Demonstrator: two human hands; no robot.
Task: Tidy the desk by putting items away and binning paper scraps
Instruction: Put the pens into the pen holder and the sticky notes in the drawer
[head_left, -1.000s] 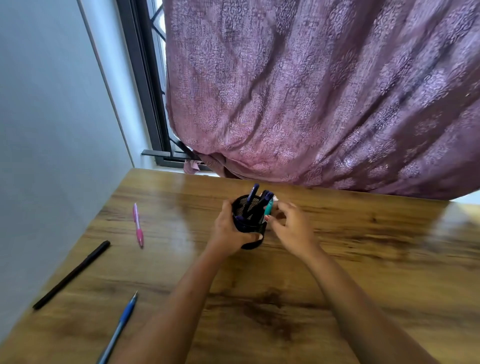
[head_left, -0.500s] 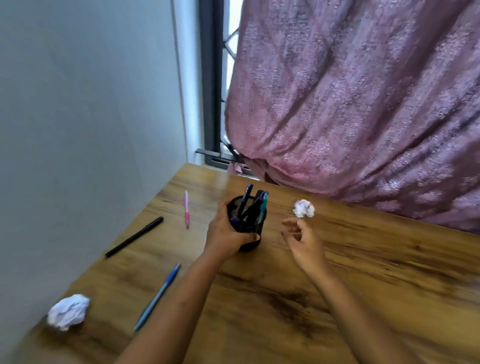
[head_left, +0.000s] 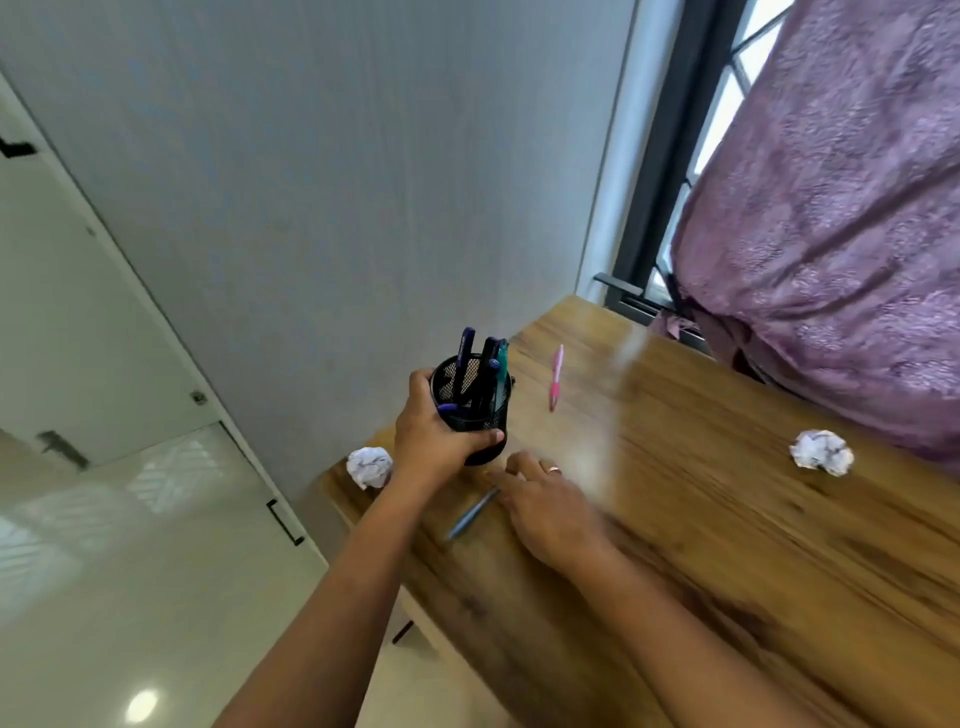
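My left hand (head_left: 434, 441) is wrapped around a black mesh pen holder (head_left: 475, 410) with several pens standing in it, near the desk's left edge. My right hand (head_left: 550, 512) lies low over the wooden desk (head_left: 727, 519), fingers stretched out, fingertips at the end of a blue pen (head_left: 470, 514) that lies on the desk. The blur hides whether the fingers pinch it. Beyond the holder a pink pen (head_left: 556, 376) lies on the desk. One crumpled paper ball (head_left: 369, 466) sits at the left edge behind my left wrist, another paper ball (head_left: 821, 451) at the far right.
A grey wall (head_left: 363, 182) runs along the desk's left side. A purple curtain (head_left: 831, 234) hangs over the far edge in front of a dark window frame (head_left: 660, 197). A glossy pale floor (head_left: 130, 571) lies below on the left.
The view has swung left. My left hand has carried the pen holder toward the desk's left edge. My right hand has moved from the holder down to the blue pen.
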